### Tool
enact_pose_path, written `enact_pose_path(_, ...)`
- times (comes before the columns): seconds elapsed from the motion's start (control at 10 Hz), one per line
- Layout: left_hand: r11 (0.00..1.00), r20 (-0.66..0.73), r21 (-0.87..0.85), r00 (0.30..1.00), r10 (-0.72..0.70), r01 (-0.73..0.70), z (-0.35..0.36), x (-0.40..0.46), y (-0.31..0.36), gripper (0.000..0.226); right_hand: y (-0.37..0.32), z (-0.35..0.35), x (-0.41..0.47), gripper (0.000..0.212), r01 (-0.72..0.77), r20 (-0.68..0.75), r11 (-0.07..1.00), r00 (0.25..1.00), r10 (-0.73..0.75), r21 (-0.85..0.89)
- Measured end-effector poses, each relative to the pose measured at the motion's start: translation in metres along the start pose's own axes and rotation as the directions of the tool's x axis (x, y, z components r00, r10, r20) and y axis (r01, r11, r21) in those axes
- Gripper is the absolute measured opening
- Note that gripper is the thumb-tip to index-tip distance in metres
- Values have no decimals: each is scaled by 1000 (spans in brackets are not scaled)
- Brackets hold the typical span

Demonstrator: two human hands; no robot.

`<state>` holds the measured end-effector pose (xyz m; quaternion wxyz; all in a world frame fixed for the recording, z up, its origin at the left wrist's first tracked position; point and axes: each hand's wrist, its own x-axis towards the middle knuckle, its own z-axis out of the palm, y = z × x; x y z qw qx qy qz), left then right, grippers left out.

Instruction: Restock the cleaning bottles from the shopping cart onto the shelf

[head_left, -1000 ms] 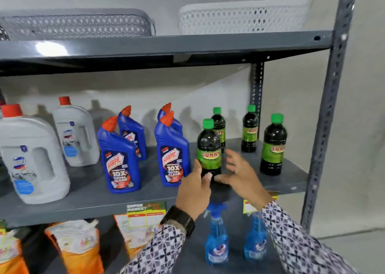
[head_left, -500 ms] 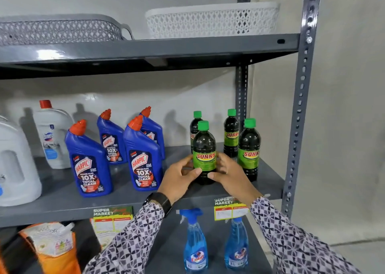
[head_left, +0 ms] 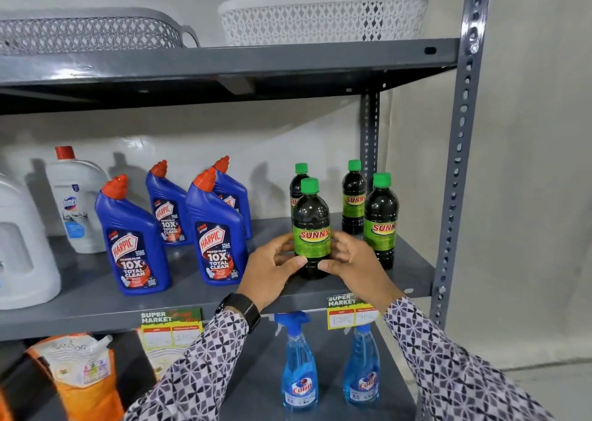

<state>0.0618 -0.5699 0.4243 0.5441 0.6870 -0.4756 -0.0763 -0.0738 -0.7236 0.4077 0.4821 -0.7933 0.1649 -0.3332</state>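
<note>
A dark Sunny bottle [head_left: 311,225] with a green cap stands upright on the grey middle shelf [head_left: 192,295], near its front edge. My left hand [head_left: 272,268] wraps its lower left side and my right hand [head_left: 352,260] its lower right side, fingers on the bottle's base. Three more Sunny bottles stand close by: one behind it [head_left: 296,180], one at the back right [head_left: 354,202] and one to the right [head_left: 382,218]. The shopping cart is out of view.
Several blue Harpic bottles [head_left: 217,228] stand left of my hands, then white jugs [head_left: 75,202]. Two blue Colin spray bottles [head_left: 299,372] sit on the lower shelf beside orange pouches [head_left: 80,375]. Grey [head_left: 89,32] and white baskets [head_left: 323,16] rest on top. A steel upright [head_left: 461,151] bounds the right side.
The Sunny bottle went from the shelf's front edge to standing on the shelf in front of the others, both hands staying on it. The view has shifted right and closer.
</note>
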Motion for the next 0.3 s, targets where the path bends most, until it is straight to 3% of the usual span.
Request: enact_pose_path(0.3, 998, 13, -65, 1000, 6, -5, -3, -11, 15, 61, -22, 6, -14, 79, -17, -6, 999, 1000, 18, 41)
